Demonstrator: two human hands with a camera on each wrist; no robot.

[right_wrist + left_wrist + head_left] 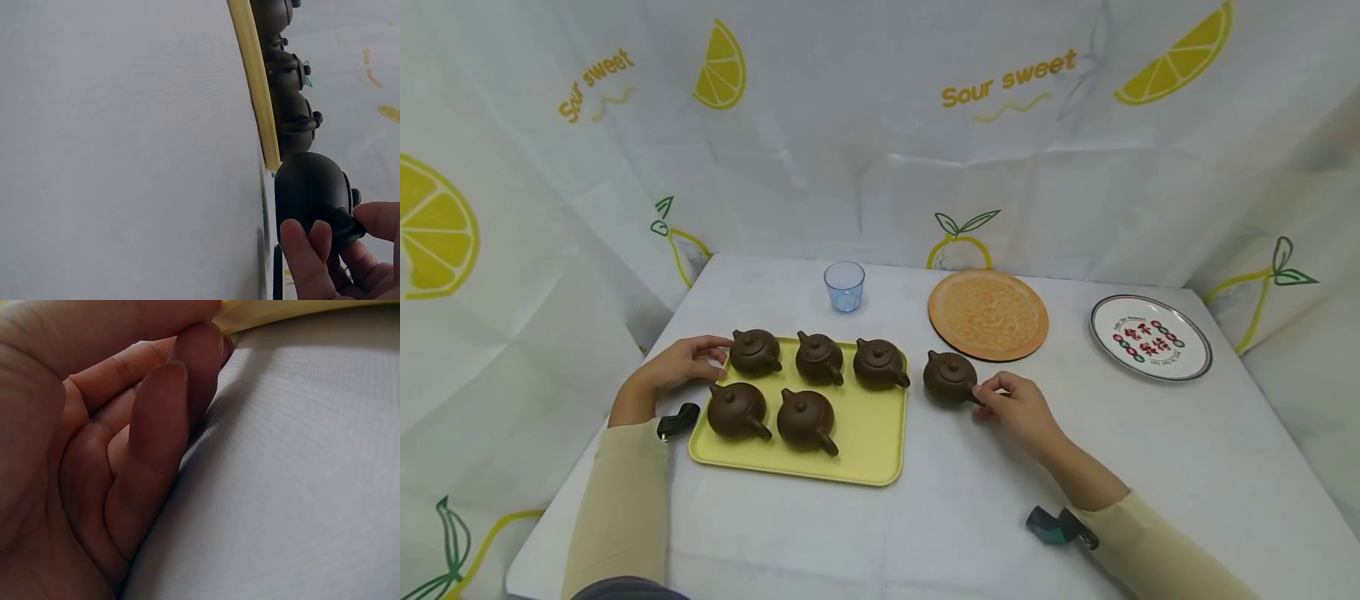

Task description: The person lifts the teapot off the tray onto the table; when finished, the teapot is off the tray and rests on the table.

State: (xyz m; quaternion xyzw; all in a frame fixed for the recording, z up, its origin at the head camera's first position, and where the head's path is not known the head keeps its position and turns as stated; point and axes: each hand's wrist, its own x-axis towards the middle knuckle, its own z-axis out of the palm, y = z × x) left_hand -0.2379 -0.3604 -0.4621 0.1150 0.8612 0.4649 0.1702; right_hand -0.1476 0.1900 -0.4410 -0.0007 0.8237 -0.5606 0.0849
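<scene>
Several dark brown teapots [806, 419] stand on a yellow tray [868, 433], in a back row and a front row. At the tray's left rim my left hand [681, 364] grips the edge beside the back-left teapot [755, 352]. In the left wrist view the curled fingers [153, 419] meet the yellow rim [275, 314]. Right of the tray, my right hand [1018, 412] pinches the handle of another brown teapot [950, 377]. The right wrist view has this teapot [309, 194] close up, thumb and fingers around its handle.
A clear blue glass [845, 287] stands behind the tray. To the back right lies a round orange-tan mat [988, 315]. Farther right is a white plate [1183, 360] with a dark rim and red lettering. White lemon-print cloth [865, 125] hangs around the white table [970, 508].
</scene>
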